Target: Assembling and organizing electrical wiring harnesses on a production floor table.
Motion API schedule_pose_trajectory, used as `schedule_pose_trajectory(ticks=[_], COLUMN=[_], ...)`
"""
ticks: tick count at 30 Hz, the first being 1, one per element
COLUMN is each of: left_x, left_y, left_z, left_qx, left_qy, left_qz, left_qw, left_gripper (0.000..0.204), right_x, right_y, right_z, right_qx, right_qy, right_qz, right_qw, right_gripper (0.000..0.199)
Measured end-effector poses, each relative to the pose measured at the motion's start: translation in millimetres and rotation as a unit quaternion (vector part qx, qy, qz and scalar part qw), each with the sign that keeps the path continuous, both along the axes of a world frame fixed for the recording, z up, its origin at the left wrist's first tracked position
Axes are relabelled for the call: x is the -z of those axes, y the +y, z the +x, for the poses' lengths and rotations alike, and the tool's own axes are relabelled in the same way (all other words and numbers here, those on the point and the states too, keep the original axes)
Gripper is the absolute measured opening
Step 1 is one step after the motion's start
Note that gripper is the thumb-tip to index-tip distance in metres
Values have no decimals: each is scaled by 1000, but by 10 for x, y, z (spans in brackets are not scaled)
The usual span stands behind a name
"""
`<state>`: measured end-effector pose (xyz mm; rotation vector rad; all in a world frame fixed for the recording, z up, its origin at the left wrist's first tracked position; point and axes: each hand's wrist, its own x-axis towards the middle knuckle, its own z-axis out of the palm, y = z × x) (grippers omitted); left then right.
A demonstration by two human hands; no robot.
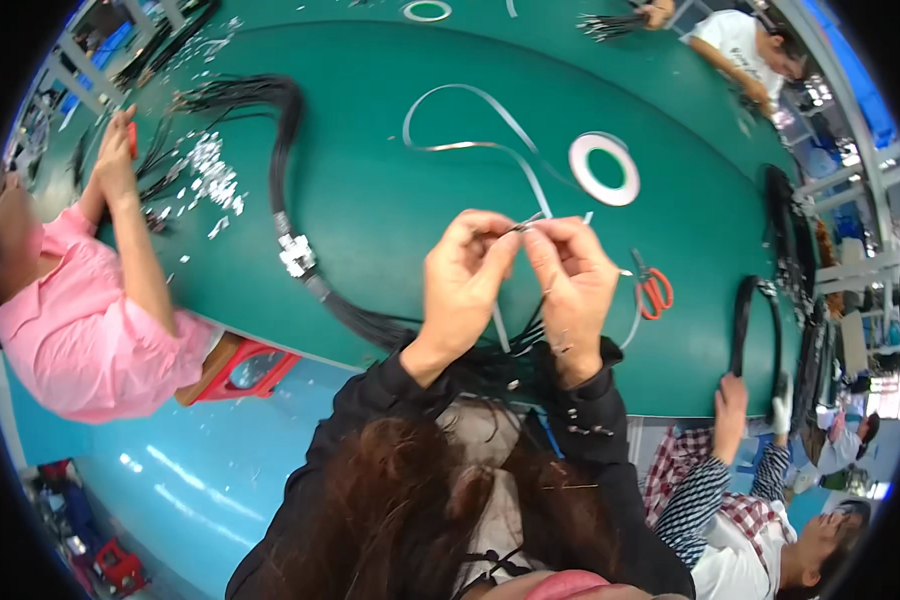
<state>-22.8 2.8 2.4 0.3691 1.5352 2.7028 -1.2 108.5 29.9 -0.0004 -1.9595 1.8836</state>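
Observation:
My left hand and my right hand are raised together over the green table. Both pinch the tip of a thin black wire with a small metal end between thumbs and fingers. A strip of grey tape runs from my fingers across the table toward a white tape roll. A thick bundle of black wires curves from the far left down to my lap, where loose wire ends fan out below my hands.
Red-handled scissors lie right of my right hand. A person in pink works at the left among small metal bits. Another person's hand holds a black cable loop at the right. A third person sits far across.

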Motion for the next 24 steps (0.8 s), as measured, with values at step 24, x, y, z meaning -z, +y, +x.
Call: schedule_pose_trajectory(ticks=[24], left_x=[5], left_y=[-142], left_z=[4], left_qx=[30], left_qy=[-5], left_qz=[40], left_qw=[999], left_gripper=[15], right_x=[-1], right_y=[46], right_z=[-75], right_qx=[-26], right_qy=[25], right_qz=[140], right_qw=[990], right_gripper=[10])
